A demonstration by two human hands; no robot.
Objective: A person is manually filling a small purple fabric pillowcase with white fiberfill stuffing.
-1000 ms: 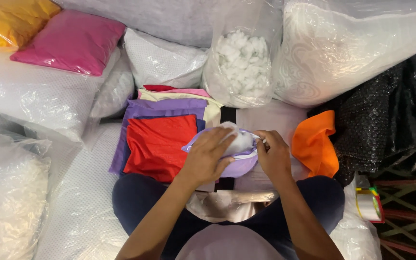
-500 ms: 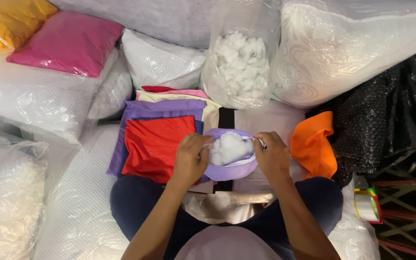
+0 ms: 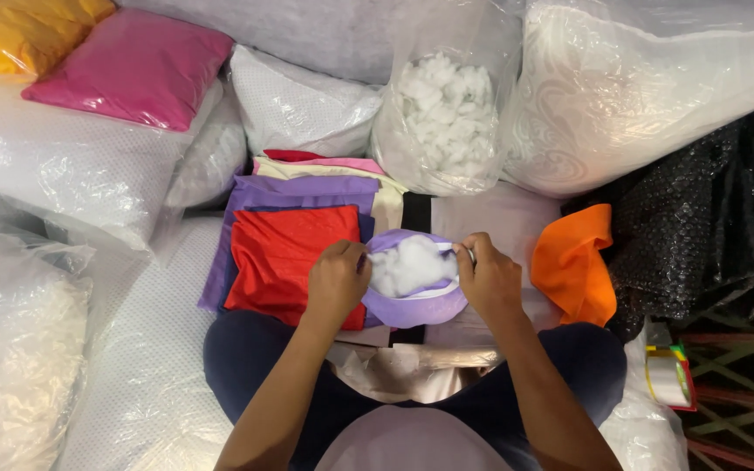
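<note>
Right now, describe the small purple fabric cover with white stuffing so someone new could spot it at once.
Start at the clear plastic bag of white fluff at top centre, then come straight down to the person's lap. The small purple fabric cover sits there, held open between the left hand and right hand. Unlike the flat red cloth beside it, it is rounded and shows white stuffing.

Plastic-wrapped white pillows [image 3: 63,166] crowd the space left of the grip, with a pink cushion [image 3: 137,65] and a yellow cushion [image 3: 19,30] beyond. Black bubble wrap [image 3: 709,227] lies to the right.
</note>
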